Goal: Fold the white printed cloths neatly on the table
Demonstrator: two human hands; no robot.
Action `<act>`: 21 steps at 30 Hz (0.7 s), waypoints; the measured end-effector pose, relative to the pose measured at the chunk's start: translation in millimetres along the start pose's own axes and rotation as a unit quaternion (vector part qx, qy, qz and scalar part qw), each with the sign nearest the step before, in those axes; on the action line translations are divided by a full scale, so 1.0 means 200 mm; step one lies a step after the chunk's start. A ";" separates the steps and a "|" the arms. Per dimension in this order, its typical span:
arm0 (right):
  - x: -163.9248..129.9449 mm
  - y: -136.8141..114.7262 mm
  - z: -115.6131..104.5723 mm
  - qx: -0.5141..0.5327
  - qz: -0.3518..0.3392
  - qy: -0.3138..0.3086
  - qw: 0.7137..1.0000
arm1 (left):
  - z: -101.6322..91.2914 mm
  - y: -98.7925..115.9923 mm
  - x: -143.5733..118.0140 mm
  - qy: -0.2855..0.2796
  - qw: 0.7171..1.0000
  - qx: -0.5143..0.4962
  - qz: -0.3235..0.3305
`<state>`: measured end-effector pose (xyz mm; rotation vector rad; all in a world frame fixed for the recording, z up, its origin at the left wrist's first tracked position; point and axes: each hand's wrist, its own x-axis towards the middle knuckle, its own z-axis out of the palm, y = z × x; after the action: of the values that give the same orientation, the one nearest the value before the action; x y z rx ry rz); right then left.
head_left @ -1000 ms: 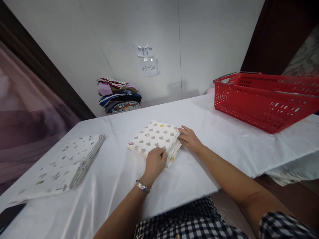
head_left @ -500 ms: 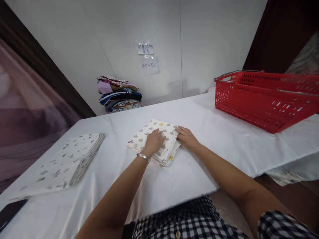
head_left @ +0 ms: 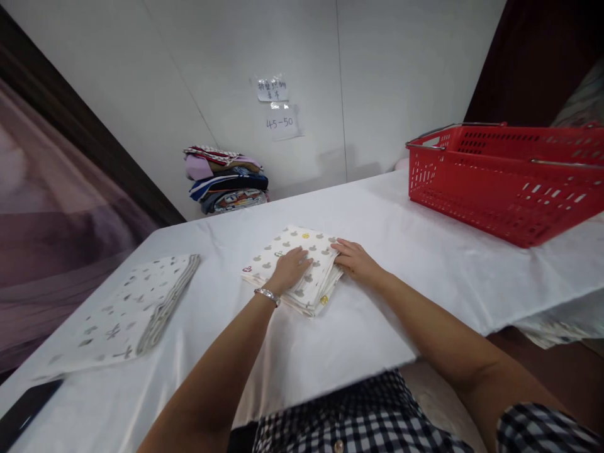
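Note:
A folded white cloth with grey apple-like prints and a few yellow and red ones lies on the white-covered table, its layers showing along the near and right edges. On top of it my left hand rests flat, fingers stretched out, a silver bracelet at the wrist. My right hand touches the cloth's right edge with its fingers extended; its thumb and the underside of the fingers are partly hidden. Farther left lies a second folded white cloth with grey and dark prints, apart from both hands.
A red plastic basket with metal handles stands at the back right. Several folded fabrics are stacked by the wall, below two paper signs. A dark flat object lies at the near left corner.
My left hand has shifted very slightly left on the cloth. The right hand and the cloth stay nearly in place, while the view has tilted a little.

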<state>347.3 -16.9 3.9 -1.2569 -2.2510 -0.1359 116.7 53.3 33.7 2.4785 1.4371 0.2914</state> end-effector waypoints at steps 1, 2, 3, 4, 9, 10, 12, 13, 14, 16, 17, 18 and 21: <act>0.00 0.00 -0.01 -0.001 -0.011 -0.004 1.000 | -0.02 0.00 0.01 -0.001 1.000 -0.004 -0.008; 0.00 -0.01 -0.01 -0.002 -0.020 -0.008 1.000 | -0.03 0.00 0.03 0.003 1.000 -0.003 -0.013; -0.01 -0.01 -0.02 -0.003 -0.027 -0.012 1.000 | -0.04 -0.01 0.04 0.013 1.000 0.002 -0.017; -0.01 -0.01 -0.03 -0.003 -0.031 -0.016 0.999 | -0.05 -0.02 0.05 0.024 0.999 0.012 -0.018; 0.00 -0.02 -0.01 0.000 -0.014 -0.030 0.999 | -0.01 -0.07 0.06 0.055 0.996 0.070 -0.015; 0.01 -0.02 -0.01 -0.003 -0.010 -0.034 0.999 | 0.00 -0.07 0.06 0.055 0.995 0.082 -0.014; 0.02 -0.03 0.01 -0.009 -0.005 -0.039 0.999 | 0.01 -0.08 0.06 0.051 0.994 0.100 -0.014; 0.03 -0.03 0.01 -0.013 -0.004 -0.040 0.999 | 0.02 -0.08 0.06 0.046 0.993 0.106 -0.015; 0.03 -0.04 0.02 -0.015 -0.004 -0.040 0.999 | 0.01 -0.08 0.06 0.040 0.993 0.111 -0.016; 0.04 -0.05 0.01 -0.017 -0.007 -0.036 0.999 | 0.01 -0.08 0.06 0.036 0.992 0.117 -0.015; 0.04 -0.05 0.00 -0.016 -0.011 -0.032 0.999 | 0.01 -0.09 0.06 0.040 0.992 0.119 -0.012; 0.03 -0.05 -0.01 -0.014 -0.014 -0.028 0.999 | 0.01 -0.09 0.06 0.045 0.992 0.120 -0.007; 0.01 -0.04 -0.03 -0.007 -0.019 -0.021 1.000 | 0.02 -0.09 0.05 0.056 0.992 0.116 0.001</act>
<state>342.1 -21.9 11.9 -1.2365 -2.3143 -0.1411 107.6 70.9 25.3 2.6853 1.5938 0.2818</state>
